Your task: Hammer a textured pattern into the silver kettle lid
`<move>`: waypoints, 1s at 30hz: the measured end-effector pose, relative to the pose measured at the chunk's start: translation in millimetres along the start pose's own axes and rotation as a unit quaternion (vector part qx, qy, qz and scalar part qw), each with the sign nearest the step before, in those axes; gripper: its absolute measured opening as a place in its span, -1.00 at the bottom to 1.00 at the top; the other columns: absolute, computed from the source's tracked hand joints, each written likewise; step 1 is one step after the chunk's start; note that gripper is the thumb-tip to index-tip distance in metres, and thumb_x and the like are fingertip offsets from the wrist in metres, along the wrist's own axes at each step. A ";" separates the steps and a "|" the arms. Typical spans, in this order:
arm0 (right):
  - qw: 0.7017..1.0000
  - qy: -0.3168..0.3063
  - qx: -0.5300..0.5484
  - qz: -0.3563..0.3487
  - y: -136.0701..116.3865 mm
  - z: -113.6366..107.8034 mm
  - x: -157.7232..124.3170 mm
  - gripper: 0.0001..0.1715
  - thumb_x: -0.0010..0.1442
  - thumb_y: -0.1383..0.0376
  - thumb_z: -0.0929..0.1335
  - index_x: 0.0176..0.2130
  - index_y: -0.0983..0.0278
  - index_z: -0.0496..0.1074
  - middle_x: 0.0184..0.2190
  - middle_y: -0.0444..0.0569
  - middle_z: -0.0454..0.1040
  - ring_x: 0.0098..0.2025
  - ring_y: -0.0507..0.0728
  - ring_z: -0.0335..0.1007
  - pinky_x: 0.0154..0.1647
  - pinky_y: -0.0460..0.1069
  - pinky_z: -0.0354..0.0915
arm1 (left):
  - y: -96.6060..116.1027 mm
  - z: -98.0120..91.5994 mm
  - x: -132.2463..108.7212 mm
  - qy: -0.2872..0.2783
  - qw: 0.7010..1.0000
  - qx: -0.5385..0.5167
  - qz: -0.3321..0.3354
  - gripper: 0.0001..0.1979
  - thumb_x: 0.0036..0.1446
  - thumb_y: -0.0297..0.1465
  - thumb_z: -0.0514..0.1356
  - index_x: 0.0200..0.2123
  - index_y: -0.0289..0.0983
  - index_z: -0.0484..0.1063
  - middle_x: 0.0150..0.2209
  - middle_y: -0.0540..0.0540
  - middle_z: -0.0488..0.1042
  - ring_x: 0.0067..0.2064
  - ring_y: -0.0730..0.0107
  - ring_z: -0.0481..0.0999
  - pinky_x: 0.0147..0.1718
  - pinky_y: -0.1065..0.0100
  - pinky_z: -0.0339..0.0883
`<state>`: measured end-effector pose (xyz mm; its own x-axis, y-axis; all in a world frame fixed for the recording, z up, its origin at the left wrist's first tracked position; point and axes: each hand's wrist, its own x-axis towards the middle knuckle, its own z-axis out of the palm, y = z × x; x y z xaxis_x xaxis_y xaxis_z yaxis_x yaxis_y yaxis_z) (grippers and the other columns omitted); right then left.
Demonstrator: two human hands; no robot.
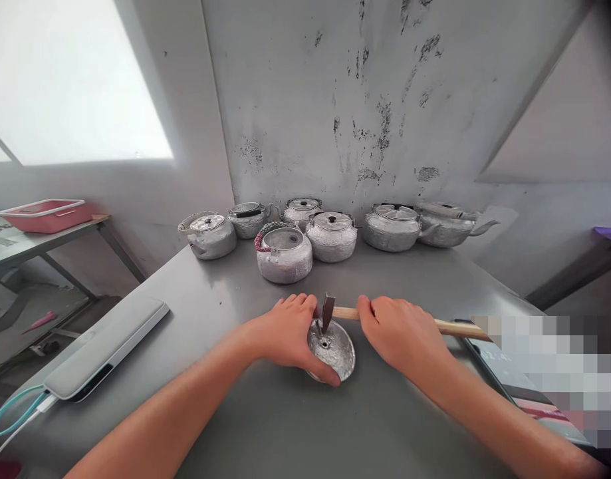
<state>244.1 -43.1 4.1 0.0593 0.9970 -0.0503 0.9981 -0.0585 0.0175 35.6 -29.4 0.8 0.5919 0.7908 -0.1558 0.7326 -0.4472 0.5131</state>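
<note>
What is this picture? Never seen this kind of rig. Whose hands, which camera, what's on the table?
There's no robot: these are a person's own bare hands, filmed by one camera worn on their head, looking forward and down. The left hand holds a round metal piece with a small central hole. The right hand grips the wooden handle of a hammer; whether its head touches the piece is hard to tell. Farther back on the grey table stand seven metal kettles. At left lies a slab-shaped device with a cable plugged in; at right, a lit screen, partly pixelated.
</note>
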 end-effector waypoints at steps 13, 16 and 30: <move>0.998 0.036 -0.052 -0.016 -0.1 -6.1 -5.1 -0.74 0.40 0.14 0.36 -0.07 0.26 0.53 -0.11 -0.02 0.60 -0.18 0.13 0.56 -0.12 0.12 0.50 | -1.5 0.5 1.5 0.003 1.000 -0.014 -0.014 -0.28 -0.32 0.14 0.42 -0.22 -0.14 0.25 -0.09 -0.07 0.38 -0.01 0.04 0.39 -0.15 0.22 0.33; 0.997 0.041 -0.057 -0.021 -0.8 -7.0 -6.9 -0.73 0.39 0.14 0.36 -0.07 0.27 0.53 -0.12 -0.03 0.61 -0.19 0.13 0.57 -0.11 0.12 0.50 | -0.7 -0.2 1.0 -0.004 1.000 -0.015 -0.017 -0.33 -0.29 0.09 0.42 -0.21 -0.14 0.26 -0.07 -0.07 0.37 0.03 0.02 0.38 -0.12 0.22 0.34; 0.996 0.055 -0.060 -0.045 1.4 -1.3 -3.9 -0.73 0.39 0.15 0.37 -0.03 0.26 0.52 -0.07 0.00 0.59 -0.17 0.13 0.56 -0.11 0.13 0.50 | -3.1 1.6 2.1 0.003 1.000 -0.026 -0.011 -0.33 -0.31 0.08 0.44 -0.24 -0.14 0.26 -0.09 -0.05 0.36 -0.01 0.06 0.38 -0.15 0.22 0.35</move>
<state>245.2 -47.0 5.6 -0.0380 0.9979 0.0520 0.9902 0.0306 0.1365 35.1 -27.0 -2.5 0.5740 0.8027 -0.1620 0.7268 -0.4083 0.5524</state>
